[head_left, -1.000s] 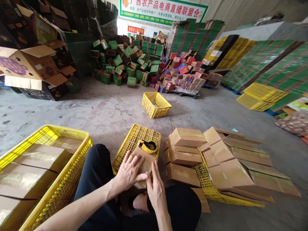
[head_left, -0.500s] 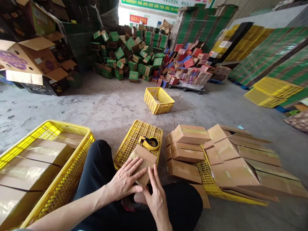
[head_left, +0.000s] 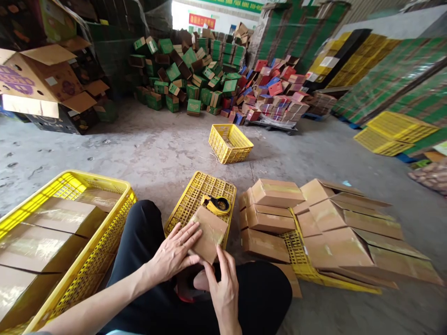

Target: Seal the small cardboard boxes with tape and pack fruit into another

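Note:
A small cardboard box (head_left: 210, 231) rests on an upturned yellow plastic crate (head_left: 188, 201) between my knees. My left hand (head_left: 176, 251) lies across the box's left side with its fingers stretched out, the thumb along the near edge. At the near right corner, my right hand (head_left: 223, 281) grips the box with bent fingers and thumb. Just beyond the box, a yellow tape dispenser (head_left: 216, 204) sits on the same crate. The underside of the box is hidden.
To the left stands a yellow crate (head_left: 125, 186) holding several taped cardboard boxes (head_left: 57, 214). More cardboard boxes (head_left: 338, 246) are stacked at the right on a yellow crate (head_left: 296, 253). Ahead on the concrete floor is another yellow crate (head_left: 230, 151), with heaped green cartons (head_left: 193, 107) behind.
My left hand has slid left toward the box's edge, baring more of its top. My right hand has drawn slightly down toward the near corner, fingers more bent. The view has shifted slightly.

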The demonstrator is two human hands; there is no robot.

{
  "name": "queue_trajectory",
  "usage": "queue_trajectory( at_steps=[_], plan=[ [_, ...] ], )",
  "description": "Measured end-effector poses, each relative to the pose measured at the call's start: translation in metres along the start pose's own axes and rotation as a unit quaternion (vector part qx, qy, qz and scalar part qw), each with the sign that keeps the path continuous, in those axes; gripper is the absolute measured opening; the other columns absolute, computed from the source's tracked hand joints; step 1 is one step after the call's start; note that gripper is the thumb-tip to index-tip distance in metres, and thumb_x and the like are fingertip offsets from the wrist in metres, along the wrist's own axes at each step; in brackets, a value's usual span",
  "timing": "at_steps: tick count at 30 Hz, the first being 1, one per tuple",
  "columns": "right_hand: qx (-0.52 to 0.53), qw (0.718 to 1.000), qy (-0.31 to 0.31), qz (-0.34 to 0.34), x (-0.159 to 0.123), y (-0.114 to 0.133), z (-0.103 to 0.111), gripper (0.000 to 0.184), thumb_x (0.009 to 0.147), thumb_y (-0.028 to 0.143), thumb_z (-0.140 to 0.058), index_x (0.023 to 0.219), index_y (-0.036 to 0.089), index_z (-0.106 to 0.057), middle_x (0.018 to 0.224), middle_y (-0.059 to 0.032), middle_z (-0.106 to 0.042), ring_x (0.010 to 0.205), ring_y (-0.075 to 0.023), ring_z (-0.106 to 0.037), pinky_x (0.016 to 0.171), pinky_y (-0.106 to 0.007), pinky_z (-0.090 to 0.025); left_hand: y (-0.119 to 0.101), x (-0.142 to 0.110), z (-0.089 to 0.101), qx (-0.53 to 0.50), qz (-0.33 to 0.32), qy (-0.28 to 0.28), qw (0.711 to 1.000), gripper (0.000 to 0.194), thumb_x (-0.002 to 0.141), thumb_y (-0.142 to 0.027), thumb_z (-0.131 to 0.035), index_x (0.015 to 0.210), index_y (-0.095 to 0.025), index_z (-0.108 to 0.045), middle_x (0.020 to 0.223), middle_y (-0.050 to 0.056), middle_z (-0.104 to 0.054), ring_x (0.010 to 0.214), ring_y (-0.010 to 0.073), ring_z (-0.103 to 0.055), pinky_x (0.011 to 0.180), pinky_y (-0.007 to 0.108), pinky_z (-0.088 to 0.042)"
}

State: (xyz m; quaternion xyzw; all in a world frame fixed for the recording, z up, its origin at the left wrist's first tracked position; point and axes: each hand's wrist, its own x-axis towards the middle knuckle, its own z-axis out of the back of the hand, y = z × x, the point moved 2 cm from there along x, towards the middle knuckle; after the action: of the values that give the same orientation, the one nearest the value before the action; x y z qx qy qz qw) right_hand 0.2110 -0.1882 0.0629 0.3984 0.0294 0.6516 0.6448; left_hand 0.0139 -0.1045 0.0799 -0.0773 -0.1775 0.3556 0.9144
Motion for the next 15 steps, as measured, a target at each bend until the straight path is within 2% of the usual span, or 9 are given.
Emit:
queue_trajectory(
  at_steps=[4,8,12,15],
  plan=[
    [-0.011,1.0,0.003,0.024,0.002,-0.003,0.002,0.049,0.102,0.042,-0.064,0.145,0.021,-0.059,0.123,-0.0135,-0.071,0.112,-0.0264,-0.073,0.093,-0.036,-0.064,0.007,-0.008,0.0,0.008,0.012,0.0,1.0,0.079,0.105,-0.066,-0.039,0.167,-0.02,-0.024,0.171,0.011,-0.03,0.158,0.0277,-0.029,0.129,0.052,-0.026],
    [-0.017,0.999,-0.001,0.04,0.0,-0.007,0.004,0.044,0.101,0.042,-0.065,0.139,0.02,-0.062,0.119,-0.0128,-0.073,0.109,-0.0256,-0.074,0.092,-0.036,-0.064,0.001,-0.014,-0.002,0.009,0.024,-0.016,1.0,0.08,0.104,-0.067,-0.041,0.167,-0.02,-0.024,0.17,0.012,-0.033,0.158,0.0296,-0.03,0.127,0.052,-0.031],
    [-0.026,0.999,0.001,0.022,-0.002,-0.006,0.002,0.039,0.1,0.043,-0.067,0.132,0.021,-0.065,0.119,-0.0127,-0.072,0.11,-0.0267,-0.073,0.092,-0.038,-0.063,-0.004,-0.017,-0.002,-0.015,0.03,-0.024,0.999,0.08,0.103,-0.068,-0.044,0.165,-0.018,-0.032,0.167,0.013,-0.039,0.156,0.0328,-0.033,0.124,0.053,-0.036],
    [-0.026,1.0,-0.007,0.015,-0.002,-0.004,0.0,0.044,0.101,0.041,-0.064,0.14,0.021,-0.06,0.133,-0.015,-0.068,0.121,-0.0292,-0.068,0.098,-0.043,-0.061,-0.002,-0.02,0.001,-0.049,0.031,-0.024,0.998,0.073,0.104,-0.064,-0.047,0.162,-0.02,-0.04,0.162,0.012,-0.047,0.153,0.0324,-0.039,0.123,0.051,-0.04]
  ],
)
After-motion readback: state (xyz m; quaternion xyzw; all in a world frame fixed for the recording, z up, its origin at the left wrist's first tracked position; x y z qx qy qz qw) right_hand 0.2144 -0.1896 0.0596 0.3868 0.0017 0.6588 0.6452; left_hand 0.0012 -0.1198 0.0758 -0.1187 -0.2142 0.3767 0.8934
